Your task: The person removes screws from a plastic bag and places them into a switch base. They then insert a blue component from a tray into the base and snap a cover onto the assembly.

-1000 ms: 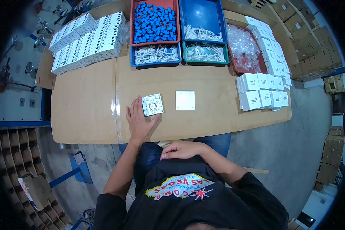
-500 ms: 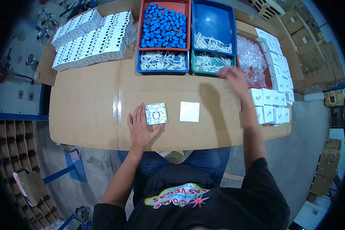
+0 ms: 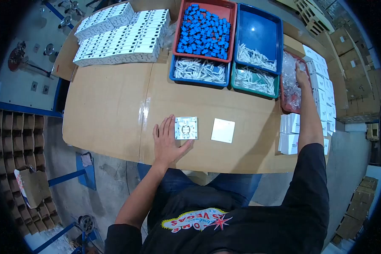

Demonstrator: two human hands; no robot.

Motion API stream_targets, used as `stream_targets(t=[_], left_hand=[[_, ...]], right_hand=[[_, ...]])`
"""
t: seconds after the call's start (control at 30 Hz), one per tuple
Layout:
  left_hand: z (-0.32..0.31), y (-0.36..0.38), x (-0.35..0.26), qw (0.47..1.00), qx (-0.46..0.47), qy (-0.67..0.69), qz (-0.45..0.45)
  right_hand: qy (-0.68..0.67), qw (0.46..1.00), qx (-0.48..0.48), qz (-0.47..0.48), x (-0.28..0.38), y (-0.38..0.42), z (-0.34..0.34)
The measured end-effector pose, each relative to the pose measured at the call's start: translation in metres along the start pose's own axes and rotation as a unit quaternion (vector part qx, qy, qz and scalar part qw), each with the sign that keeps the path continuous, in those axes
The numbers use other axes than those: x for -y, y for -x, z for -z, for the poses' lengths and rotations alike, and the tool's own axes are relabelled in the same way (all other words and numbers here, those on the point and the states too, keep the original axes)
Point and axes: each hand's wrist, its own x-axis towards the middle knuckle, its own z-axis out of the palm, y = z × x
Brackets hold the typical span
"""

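My left hand (image 3: pixel 167 142) lies at the left side of a square white wall plate (image 3: pixel 186 128) on the cardboard table top. Its fingers run along the plate's left edge and the thumb rests at the lower right corner, steadying it between them. A round outline and small fittings mark the plate's upper face. To its right lies a thin, flat white square (image 3: pixel 223 130), apart from both hands. My right hand (image 3: pixel 302 77) reaches into a red tray (image 3: pixel 292 106) of clear plastic bags (image 3: pixel 289 78), and its fingertips are partly hidden among them.
Rows of white boxes (image 3: pixel 122 42) are stacked at the back left. A red tray of blue pieces (image 3: pixel 204 34) sits on a blue tray of white plastic pieces (image 3: pixel 199 70). Another blue tray (image 3: pixel 258 23) rests over a green one (image 3: pixel 255 89). White cartons (image 3: pixel 289 144) line the right edge.
My right hand has moved right and away from me, from beside the green tray into the plastic bags. My left hand stays on the plate. The whole view has shifted and turned slightly.
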Motion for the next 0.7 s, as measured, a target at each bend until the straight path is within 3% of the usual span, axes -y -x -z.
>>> stream_targets(t=[0.17,0.27,0.33,0.37,0.4,0.43,0.47,0.6,0.63,0.67,0.7], left_hand=[[-0.003,0.000,0.003,1.000,0.002,0.001,-0.009],[-0.006,0.003,0.005,1.000,-0.007,-0.002,-0.016],[-0.004,0.003,0.005,1.000,-0.004,-0.001,-0.016],[-0.002,0.004,0.005,1.000,-0.004,0.001,-0.019],[0.000,0.004,0.004,1.000,-0.001,0.010,-0.012],[0.001,0.004,0.003,1.000,0.001,0.020,-0.006],[0.001,0.004,0.002,1.000,-0.004,0.023,-0.008],[-0.004,0.007,0.010,0.998,-0.032,0.056,-0.008],[-0.004,0.009,0.012,0.997,-0.041,0.069,-0.012],[-0.003,0.008,0.015,0.997,-0.045,0.066,-0.011],[-0.003,0.010,0.016,0.988,-0.092,0.123,-0.011]], right_hand=[[0.017,1.000,0.015,-0.020,-0.016,-0.010,0.004],[-0.001,1.000,-0.010,0.015,-0.028,-0.013,0.018],[-0.036,0.954,-0.257,0.152,-0.033,-0.012,0.024],[-0.034,0.953,-0.259,0.152,-0.036,-0.011,0.028],[-0.246,0.945,-0.199,0.083,-0.019,0.012,0.041],[-0.445,0.886,-0.128,0.012,-0.004,0.036,0.050],[-0.545,0.835,-0.073,0.013,0.002,0.053,0.054],[-0.689,0.712,0.104,0.085,0.057,0.197,0.058],[-0.707,0.700,0.092,0.046,0.072,0.239,0.053],[-0.741,0.654,0.140,0.055,0.072,0.268,0.043],[-0.746,0.643,0.158,0.064,0.080,0.301,0.036]])
